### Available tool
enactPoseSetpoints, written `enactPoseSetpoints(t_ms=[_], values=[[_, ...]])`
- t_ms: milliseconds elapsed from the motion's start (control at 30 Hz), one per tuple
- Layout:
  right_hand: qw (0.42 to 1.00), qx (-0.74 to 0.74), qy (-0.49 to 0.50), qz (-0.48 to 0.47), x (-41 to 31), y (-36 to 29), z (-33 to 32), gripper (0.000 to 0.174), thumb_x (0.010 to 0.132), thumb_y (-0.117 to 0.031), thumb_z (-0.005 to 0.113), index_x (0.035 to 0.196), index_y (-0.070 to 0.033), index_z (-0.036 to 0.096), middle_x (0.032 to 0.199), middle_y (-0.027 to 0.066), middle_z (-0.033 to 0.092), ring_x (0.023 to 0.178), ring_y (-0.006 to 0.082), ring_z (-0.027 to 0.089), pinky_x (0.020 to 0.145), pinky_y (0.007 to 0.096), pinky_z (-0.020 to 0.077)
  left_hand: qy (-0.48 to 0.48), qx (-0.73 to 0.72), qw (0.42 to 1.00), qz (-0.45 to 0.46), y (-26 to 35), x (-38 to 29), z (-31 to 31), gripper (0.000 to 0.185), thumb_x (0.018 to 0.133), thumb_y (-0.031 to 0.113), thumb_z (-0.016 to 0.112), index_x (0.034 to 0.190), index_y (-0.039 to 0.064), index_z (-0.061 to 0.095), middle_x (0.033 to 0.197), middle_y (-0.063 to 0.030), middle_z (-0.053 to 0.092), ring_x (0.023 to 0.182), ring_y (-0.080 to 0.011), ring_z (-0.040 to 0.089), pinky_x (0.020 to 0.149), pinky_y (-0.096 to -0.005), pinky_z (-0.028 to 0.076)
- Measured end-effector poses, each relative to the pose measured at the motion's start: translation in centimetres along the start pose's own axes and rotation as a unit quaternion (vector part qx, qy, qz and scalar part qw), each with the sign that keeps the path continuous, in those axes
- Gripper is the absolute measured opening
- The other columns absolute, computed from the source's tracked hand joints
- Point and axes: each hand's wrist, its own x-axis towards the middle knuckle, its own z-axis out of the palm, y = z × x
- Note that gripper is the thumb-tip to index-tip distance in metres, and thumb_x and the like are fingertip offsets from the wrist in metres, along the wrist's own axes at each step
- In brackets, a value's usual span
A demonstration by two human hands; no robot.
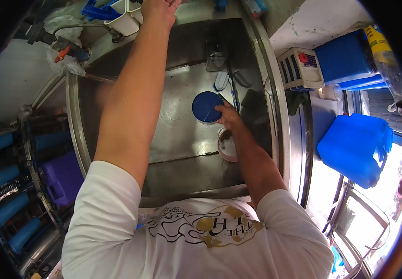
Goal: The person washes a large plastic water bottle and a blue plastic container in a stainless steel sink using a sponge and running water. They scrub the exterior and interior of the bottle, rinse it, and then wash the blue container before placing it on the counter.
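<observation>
My right hand point(227, 113) grips the edge of a round blue lid or shallow container point(206, 106) over the floor of a metal sink point(180, 136). Just below it stands a round tub point(228, 148) with white suds inside, partly hidden by my right forearm. Beyond the lid lie a white scrub brush point(221, 81), a blue-and-white slim brush point(234, 92), a dark curved item and a dark green pad point(251, 98). My left hand point(161, 12) reaches past the sink's far rim, cut off by the picture's top edge; its fingers look extended, and nothing is seen in it.
White plastic containers point(124, 21) and a blue plastic item stand at the far left ledge. A pipe with an orange-handled valve point(62, 54) juts in at the left. To the right are a blue jerrycan point(354, 148), a white basket point(302, 68) and a clear cup point(330, 92).
</observation>
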Motion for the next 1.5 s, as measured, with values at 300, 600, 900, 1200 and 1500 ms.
enactPoseSetpoints(t_ms=[300,600,900,1200,1500], values=[[1.000,-0.005,-0.001,-0.012,-0.1,0.2,0.2,0.051,0.087,-0.006,0.056,0.136,-0.006,0.043,0.122,0.0147,0.057,0.103,0.0283,0.066,0.078,0.0441,0.0602,0.074,0.152,0.985,0.029,0.8,-4.3,2.7,0.059,0.093,0.043,0.064,0.140,0.012,0.045,0.135,-0.0175,0.048,0.113,-0.0331,0.057,0.094,-0.0428,0.047],[1.000,-0.017,0.017,-0.007,-0.2,-0.3,1.1,0.051,0.087,-0.007,0.057,0.135,-0.005,0.042,0.124,0.0161,0.056,0.104,0.0327,0.064,0.078,0.0507,0.0592,0.090,0.161,0.983,0.008,1.1,-3.6,2.2,0.063,0.092,0.044,0.065,0.141,0.011,0.043,0.136,-0.0182,0.047,0.121,-0.0348,0.054,0.099,-0.0423,0.045],[1.000,0.002,-0.011,0.007,-0.1,-0.5,1.1,0.055,0.088,-0.007,0.055,0.139,-0.003,0.035,0.131,0.0192,0.051,0.110,0.0371,0.062,0.082,0.0560,0.0574,0.097,0.168,0.981,0.009,0.9,-3.9,2.5,0.062,0.090,0.046,0.066,0.137,0.012,0.046,0.128,-0.0145,0.050,0.113,-0.0329,0.056,0.094,-0.0399,0.046],[1.000,0.004,-0.012,0.013,0.6,0.1,1.4,0.055,0.091,-0.006,0.051,0.142,-0.001,0.031,0.135,0.0209,0.048,0.113,0.0384,0.060,0.084,0.0560,0.0572,0.103,0.290,0.944,0.118,0.4,-4.8,7.0,0.090,0.090,0.051,0.064,0.154,0.005,0.021,0.154,-0.0218,0.032,0.137,-0.0373,0.039,0.109,-0.0434,0.036],[0.975,-0.172,0.020,-0.140,-3.9,-3.3,3.6,0.050,0.087,-0.002,0.057,0.135,-0.001,0.045,0.120,0.0171,0.060,0.104,0.0300,0.065,0.085,0.0459,0.0561,-0.193,0.503,0.841,0.049,1.6,-8.5,6.4,0.096,0.083,0.057,0.070,0.149,0.001,0.031,0.150,-0.0263,0.037,0.138,-0.0354,0.040,0.108,-0.0430,0.038]])
